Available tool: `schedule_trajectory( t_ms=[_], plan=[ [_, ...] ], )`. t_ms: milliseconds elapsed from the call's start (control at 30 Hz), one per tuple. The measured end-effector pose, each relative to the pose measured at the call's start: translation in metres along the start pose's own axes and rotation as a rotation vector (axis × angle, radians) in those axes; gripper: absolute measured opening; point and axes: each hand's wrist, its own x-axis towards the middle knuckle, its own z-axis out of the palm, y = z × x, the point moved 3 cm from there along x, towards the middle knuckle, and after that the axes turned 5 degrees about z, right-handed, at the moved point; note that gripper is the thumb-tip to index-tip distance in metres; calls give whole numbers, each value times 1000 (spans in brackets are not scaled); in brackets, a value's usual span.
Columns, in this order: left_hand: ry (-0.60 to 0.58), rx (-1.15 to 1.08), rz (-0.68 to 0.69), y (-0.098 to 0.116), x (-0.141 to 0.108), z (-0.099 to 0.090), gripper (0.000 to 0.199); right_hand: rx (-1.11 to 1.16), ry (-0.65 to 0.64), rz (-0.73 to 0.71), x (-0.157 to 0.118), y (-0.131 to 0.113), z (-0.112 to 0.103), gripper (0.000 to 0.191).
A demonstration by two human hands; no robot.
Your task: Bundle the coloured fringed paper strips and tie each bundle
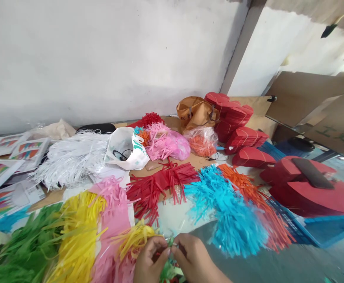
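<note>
Near the bottom centre, my left hand [152,257] and my right hand [191,255] meet with fingertips pinched together on a piece of green tissue fringe [169,269], which hangs down between them. A yellow tassel [138,237] lies beside my left hand, over pink fringe [113,236]. Farther left are heaps of yellow fringe [79,236] and green fringe [27,243]. Beyond my hands lies red fringe [160,184]. Blue fringe [231,216] is to the right of my right hand, next to orange fringe [257,200].
White strings [71,157] and a white bag [127,149] stand at the back left, near printed packets [3,169]. Farther back are a brown bag [197,112] and stacked red paper [233,122]. On the right, red paper stacks [313,192] sit on a blue crate [322,232].
</note>
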Motion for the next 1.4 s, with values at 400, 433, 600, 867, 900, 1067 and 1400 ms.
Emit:
schedule_trajectory(
  t_ms=[400, 433, 600, 867, 900, 1067, 1400],
  plan=[
    [71, 401, 190, 17, -5, 24, 22, 147, 95, -216, 4, 10, -9, 29],
    [44, 397, 182, 17, -2, 25, 19, 241, 157, -247, 7, 12, -21, 32],
    [-83, 428, 120, 20, 14, 29, 18, 624, 397, -89, 18, 29, -95, 44],
    [-107, 435, 148, 3, 30, 33, 21, 405, 28, 21, 20, 56, -48, 34],
    [-114, 440, 151, 0, 31, 31, 21, 497, -28, 50, 20, 61, -40, 35],
    [-130, 478, 157, -8, 30, 36, 15, 481, -63, -18, 25, 57, -10, 27],
    [-239, 962, 243, 20, 57, -59, 32, 1224, 701, 135, -2, 128, -246, 30]
  ],
)
